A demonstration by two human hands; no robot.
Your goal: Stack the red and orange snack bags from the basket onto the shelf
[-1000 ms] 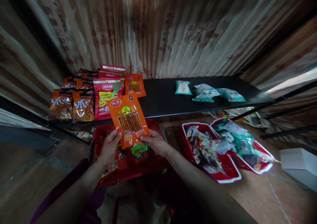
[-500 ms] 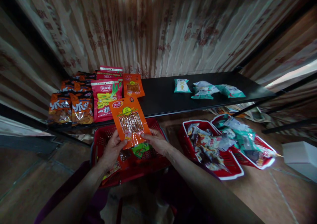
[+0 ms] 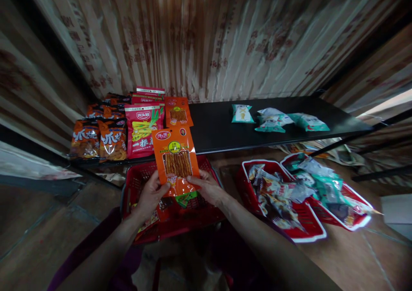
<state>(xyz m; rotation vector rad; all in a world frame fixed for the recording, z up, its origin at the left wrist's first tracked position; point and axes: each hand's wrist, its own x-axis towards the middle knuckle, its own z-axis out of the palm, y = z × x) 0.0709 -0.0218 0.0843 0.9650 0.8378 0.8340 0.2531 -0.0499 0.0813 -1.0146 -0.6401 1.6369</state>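
Observation:
An orange snack packet (image 3: 177, 160) with a clear window showing brown sticks is held up by its lower corners. My left hand (image 3: 150, 195) is closed on its left corner, thumb on the front. On the right corner my right hand (image 3: 207, 187) pinches it in the same way. Beneath it stands a red basket (image 3: 131, 180) with a green packet (image 3: 186, 199) and other packets inside, partly hidden by my hands. A matching orange packet (image 3: 179, 110) leans upright on the black shelf (image 3: 219, 128), right of the red snack bags (image 3: 143, 130).
Black-and-orange snack bags (image 3: 112, 140) stand in rows at the shelf's left end. Several teal-and-white packets (image 3: 273, 120) lie farther right. Two red baskets with white rims, one full of brown-and-white packets (image 3: 273, 192), sit on the floor. A pleated curtain (image 3: 199, 42) hangs behind.
The view has shifted slightly, so the shelf appears a little farther right. The held orange packet has turned more upright, and its window glare has faded. Both hands keep their hold.

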